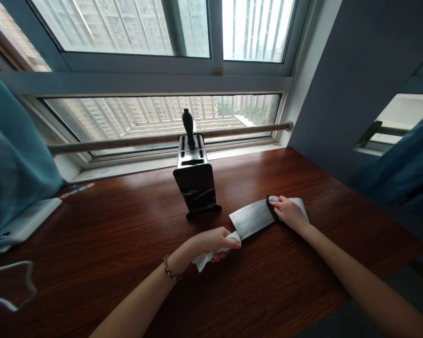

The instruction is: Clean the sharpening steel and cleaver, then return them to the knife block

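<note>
- Blade [254, 218] between the two hands: bare metal, flat and smooth, with a soft satin sheen.
- Tissue [202, 259] in the left hand [220, 241]: thin white paper, matt and crumpled.
- Dark piece [272, 213] at the right hand's [292, 213] fingertips: black and matt; material unclear.
- Tabletop [134, 225] beneath both hands: reddish-brown, wood-grained, smooth, half-glossy.
- Knife block [197, 188] beyond the left hand: black, slick, glossy, with shiny metallic-looking top.
- Handle [188, 126] rising from it: dark, smooth, faintly shiny.
- Curtain [17, 141], far left of the left hand: teal cloth, matt, softly folded.
- Cable [9, 266] below it: white, smooth, plastic-looking.
</note>
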{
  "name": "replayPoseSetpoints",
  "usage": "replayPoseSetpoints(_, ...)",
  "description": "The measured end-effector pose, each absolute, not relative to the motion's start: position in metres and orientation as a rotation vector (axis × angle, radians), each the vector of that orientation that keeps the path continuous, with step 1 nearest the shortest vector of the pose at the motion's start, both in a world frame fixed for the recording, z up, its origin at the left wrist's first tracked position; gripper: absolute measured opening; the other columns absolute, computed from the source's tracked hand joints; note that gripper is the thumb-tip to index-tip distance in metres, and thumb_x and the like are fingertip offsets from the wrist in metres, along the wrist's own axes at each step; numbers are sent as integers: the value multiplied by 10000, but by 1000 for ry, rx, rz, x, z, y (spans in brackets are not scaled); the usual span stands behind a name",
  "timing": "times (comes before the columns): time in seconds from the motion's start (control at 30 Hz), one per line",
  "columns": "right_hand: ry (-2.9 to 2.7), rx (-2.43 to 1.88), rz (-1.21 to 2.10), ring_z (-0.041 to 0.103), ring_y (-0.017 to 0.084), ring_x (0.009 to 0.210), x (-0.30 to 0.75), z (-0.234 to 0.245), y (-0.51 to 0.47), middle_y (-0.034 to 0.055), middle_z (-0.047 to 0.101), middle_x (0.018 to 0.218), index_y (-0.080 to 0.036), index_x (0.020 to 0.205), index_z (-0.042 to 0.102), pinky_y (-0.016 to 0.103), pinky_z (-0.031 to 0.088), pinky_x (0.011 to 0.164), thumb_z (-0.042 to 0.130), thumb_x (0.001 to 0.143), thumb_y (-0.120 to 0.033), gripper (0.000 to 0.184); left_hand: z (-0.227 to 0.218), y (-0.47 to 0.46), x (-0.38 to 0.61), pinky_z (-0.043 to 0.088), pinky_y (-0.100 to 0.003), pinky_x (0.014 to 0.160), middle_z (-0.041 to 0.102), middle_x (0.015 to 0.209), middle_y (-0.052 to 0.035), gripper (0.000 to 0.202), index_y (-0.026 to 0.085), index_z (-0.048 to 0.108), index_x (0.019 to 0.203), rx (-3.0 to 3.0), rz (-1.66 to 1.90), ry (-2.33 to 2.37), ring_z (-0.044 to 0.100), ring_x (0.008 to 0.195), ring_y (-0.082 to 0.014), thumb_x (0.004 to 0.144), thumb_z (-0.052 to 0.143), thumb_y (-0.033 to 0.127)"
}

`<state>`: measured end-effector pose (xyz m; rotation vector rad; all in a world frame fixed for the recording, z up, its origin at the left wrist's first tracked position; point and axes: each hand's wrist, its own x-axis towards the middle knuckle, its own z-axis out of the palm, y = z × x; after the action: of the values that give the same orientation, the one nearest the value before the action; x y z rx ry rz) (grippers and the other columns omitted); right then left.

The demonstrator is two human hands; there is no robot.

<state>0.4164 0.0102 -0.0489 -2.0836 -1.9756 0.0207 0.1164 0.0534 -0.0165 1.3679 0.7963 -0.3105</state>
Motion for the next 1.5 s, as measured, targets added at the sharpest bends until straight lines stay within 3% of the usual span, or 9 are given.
replayPoseSetpoints(0.33, -1957, -2130, -59, 562, 156, 833, 421, -52, 8, 46, 583, 952, -235, 1023, 650, 269, 382, 687, 369, 846, -259, 334, -16, 53, 115, 336, -188, 320, 461, 478, 45, 357, 166, 474, 718, 1360, -297, 780, 394, 350, -66, 674, 637, 481)
replayPoseSetpoints(0.53, -2053, -2171, -222, 522, 166, 807, 387, -37, -4, 66, 572, 902, -200, 906, 651, 278, 368, 681, 347, 836, -172, 313, -13, 53, 114, 327, -189, 317, 468, 487, 44, 372, 170, 479, 727, 1382, -316, 782, 400, 347, -69, 664, 636, 501)
replayPoseSetpoints(0.97, -2365, -1694, 94, 501, 176, 873, 286, -13, -38, 68, 561, 922, -187, 995, 598, 275, 390, 748, 321, 862, -185, 307, -15, 53, 114, 343, -203, 343, 473, 472, 45, 434, 171, 457, 690, 1416, -310, 744, 421, 355, -77, 622, 641, 558)
replayPoseSetpoints(1.13, -2304, -1782, 93, 518, 166, 863, 308, -17, -34, 62, 564, 930, -240, 1046, 609, 268, 390, 748, 339, 842, -177, 344, -16, 52, 114, 344, -204, 353, 462, 462, 53, 429, 172, 463, 715, 1412, -297, 771, 404, 352, -70, 626, 644, 551)
replayPoseSetpoints(1.37, -2068, -2168, -27, 562, 172, 758, 400, -30, -18, 91, 594, 932, -218, 999, 663, 300, 394, 676, 353, 822, -215, 357, -16, 54, 114, 339, -200, 342, 467, 480, 42, 416, 162, 480, 712, 1398, -321, 766, 399, 354, -69, 631, 646, 535)
replayPoseSetpoints(1.5, -1686, -2068, 164, 572, 187, 816, 440, -40, -15, 85, 622, 889, -193, 921, 689, 319, 411, 759, 419, 794, -278, 310, -5, 47, 111, 310, -187, 329, 451, 476, 43, 379, 167, 468, 703, 1467, -303, 751, 392, 352, -71, 665, 609, 516)
